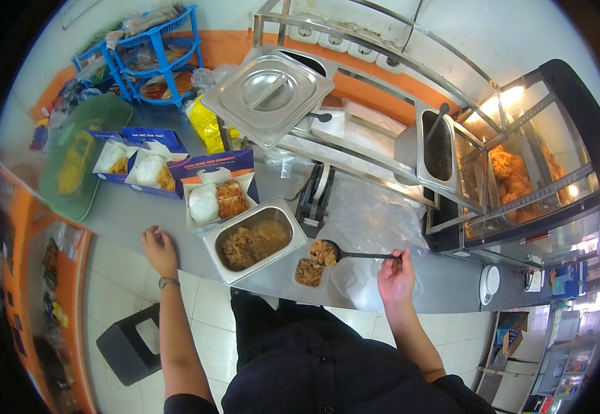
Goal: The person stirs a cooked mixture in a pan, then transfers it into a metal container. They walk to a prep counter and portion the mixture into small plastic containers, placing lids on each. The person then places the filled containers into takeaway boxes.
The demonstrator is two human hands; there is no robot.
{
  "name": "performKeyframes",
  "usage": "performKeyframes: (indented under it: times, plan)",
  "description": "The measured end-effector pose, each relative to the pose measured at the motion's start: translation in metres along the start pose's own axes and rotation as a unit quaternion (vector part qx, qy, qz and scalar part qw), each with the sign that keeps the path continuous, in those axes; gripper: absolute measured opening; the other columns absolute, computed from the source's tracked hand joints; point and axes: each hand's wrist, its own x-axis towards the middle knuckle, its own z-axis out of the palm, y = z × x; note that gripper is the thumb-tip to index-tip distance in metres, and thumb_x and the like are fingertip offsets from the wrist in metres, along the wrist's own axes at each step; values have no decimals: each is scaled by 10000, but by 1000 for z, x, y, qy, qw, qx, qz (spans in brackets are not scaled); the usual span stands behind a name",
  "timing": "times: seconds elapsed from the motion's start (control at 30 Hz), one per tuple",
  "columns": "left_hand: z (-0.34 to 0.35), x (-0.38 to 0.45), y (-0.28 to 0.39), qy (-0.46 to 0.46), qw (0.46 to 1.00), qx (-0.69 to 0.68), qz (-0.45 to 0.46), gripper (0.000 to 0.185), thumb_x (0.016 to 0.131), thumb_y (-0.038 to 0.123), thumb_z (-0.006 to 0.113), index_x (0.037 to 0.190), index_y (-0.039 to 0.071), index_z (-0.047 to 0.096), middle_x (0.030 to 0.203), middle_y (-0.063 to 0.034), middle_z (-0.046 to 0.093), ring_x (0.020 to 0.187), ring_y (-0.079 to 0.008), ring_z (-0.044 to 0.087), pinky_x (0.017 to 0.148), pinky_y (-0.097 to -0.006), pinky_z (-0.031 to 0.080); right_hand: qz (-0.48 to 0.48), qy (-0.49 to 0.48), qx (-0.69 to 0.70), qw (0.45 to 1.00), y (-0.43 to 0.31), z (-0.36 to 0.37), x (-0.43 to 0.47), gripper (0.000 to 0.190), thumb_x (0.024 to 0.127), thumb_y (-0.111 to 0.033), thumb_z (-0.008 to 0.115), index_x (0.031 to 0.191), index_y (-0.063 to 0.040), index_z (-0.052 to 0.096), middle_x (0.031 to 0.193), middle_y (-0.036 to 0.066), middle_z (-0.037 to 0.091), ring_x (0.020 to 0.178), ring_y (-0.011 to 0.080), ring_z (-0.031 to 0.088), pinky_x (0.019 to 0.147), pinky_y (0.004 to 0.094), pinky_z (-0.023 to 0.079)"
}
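Observation:
My right hand grips the handle end of a black ladle. Brown cooked meat fills the ladle's bowl, which hangs over the upper right part of a small clear plastic cup that holds the same meat. A steel food pan with meat and brown liquid stands to the left of the cup. My left hand rests near the counter's front edge, fingers slightly curled, holding nothing. Beyond the pan sits an unfolded meal box with wrapped rice and breaded chicken.
Two more filled boxes and a green tray lie at left. Behind are a tape dispenser, plastic bags and a steel rack with a lidded pan. A glass display warmer stands at right.

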Motion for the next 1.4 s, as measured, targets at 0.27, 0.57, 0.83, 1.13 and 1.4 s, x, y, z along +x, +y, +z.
performKeyframes:
  times: [0.27, 0.57, 0.83, 1.13, 1.4]
  plan:
    - [0, 0, 3, 10, 1000, 14, 6, 165, 790, 85, 552, 950, 41, 556, 949, -88, 543, 767, -223, 583, 687, -345, 463, -132, -47, -256, 956, 24, -28, -26, 404, 942, -378, 414, 789, -24, 532, 654, 79, 558, 487, 151, 530, 462, 246, 441]
    - [1, 1, 2, 6, 1000, 17, -10, 157, 778, 79, 559, 930, 40, 562, 932, -87, 546, 762, -226, 585, 687, -345, 465, -357, -321, -507, 716, 0, -1, -51, 165, 864, -116, 495, 807, -2, 600, 727, 115, 604, 578, 199, 606, 530, 263, 474]
    - [-1, -1, 3, 9, 1000, 12, 8, 157, 786, 78, 559, 937, 32, 563, 937, -99, 540, 773, -232, 586, 688, -341, 466, -277, -286, -502, 767, 1, -3, -41, 264, 909, -194, 468, 806, 19, 586, 697, 116, 597, 573, 191, 607, 532, 259, 486]
    - [-9, -35, 19, -71, 944, -264, -186, 192, 893, 164, 528, 986, 0, 562, 785, -18, 564, 691, -106, 534, 626, -252, 444, -170, -85, -236, 953, 1, 30, -13, 388, 957, -354, 381, 846, -14, 531, 651, 98, 574, 489, 145, 549, 455, 248, 458]
    - [-63, -94, 104, -328, 759, -471, -310, 278, 929, 171, 444, 1175, 43, 451, 804, -34, 589, 673, -105, 570, 619, -241, 486, -246, -530, -560, 588, 41, 133, 7, 165, 864, -156, 570, 869, -1, 624, 788, 67, 626, 609, 132, 599, 593, 263, 494]
